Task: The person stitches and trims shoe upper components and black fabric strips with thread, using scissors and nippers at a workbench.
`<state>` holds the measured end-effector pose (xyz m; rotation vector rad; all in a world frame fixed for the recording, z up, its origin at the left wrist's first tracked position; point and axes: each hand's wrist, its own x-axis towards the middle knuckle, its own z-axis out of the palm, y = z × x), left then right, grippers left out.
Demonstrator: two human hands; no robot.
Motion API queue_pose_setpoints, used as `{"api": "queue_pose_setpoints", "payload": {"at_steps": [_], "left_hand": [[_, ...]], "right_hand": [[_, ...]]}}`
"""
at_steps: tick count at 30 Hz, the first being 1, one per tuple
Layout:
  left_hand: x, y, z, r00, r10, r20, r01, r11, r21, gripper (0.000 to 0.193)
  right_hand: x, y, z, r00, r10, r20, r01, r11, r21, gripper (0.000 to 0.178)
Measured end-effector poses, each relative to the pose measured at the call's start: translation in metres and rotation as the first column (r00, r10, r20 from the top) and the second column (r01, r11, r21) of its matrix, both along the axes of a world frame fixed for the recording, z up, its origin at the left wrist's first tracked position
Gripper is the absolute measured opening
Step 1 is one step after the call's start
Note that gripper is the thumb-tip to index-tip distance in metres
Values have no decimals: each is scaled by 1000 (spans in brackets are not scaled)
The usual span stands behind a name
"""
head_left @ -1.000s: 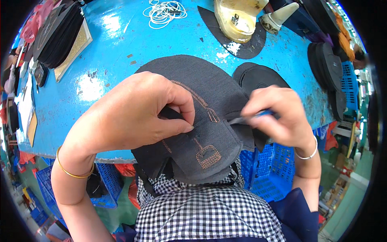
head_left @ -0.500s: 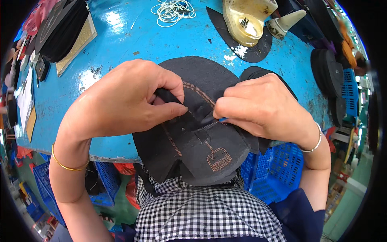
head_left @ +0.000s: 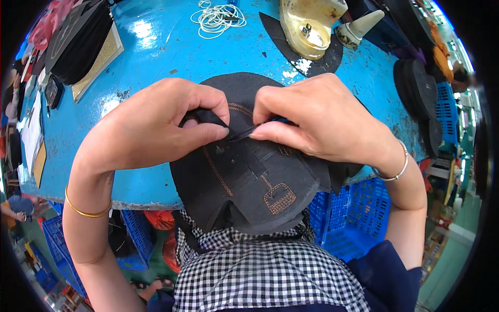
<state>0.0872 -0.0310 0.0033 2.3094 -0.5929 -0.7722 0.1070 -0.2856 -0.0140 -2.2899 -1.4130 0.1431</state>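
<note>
Dark stacked pieces of black material (head_left: 234,208), with rounded outlines and orange-brown stitching, lie in front of me over the table's near edge. My left hand (head_left: 150,127) is closed in a pinch on a black strip (head_left: 208,117) above the left side of the top piece. Close to its fingertips, my right hand (head_left: 317,117) grips a small pointed tool (head_left: 242,134) with a thin dark tip and a bit of blue by the fingers. Its tip points left, to the strip by my left thumb. The rest of the tool is hidden in my palm.
The blue table (head_left: 150,57) carries a coil of white cord (head_left: 215,21), a cream-coloured glue container (head_left: 312,31) and a cone-shaped nozzle (head_left: 364,26). Stacked black pieces stand left (head_left: 78,47) and right (head_left: 416,93). Blue crates (head_left: 358,218) sit below the near edge.
My right hand has moved left and slightly up toward my left hand, bringing the pointed tip to the strip. The left hand has shifted slightly left, still pinching it.
</note>
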Motion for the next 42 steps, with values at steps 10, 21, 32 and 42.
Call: {"api": "queue_pose_setpoints", "payload": {"at_steps": [10,21,32,42], "left_hand": [[1,7,14,950,311,35,-278,890,-360,15],[-9,35,31,785,581,216,-448,772,-451,17],[-54,-58,78,988,-75,-138,30,953,-303,20],[-60,-163,11,731,-555,397,625,778,-62,18]], "right_hand": [[-93,33,-3,888,7,460,79,983,-167,29],[-56,6,-4,904,-265,-335,397,811,429,16],[-96,-176,-62,353,11,-935,934,-65,352,36],[-115,-171,-87,302,-432,-850,944,258,205,34]]}}
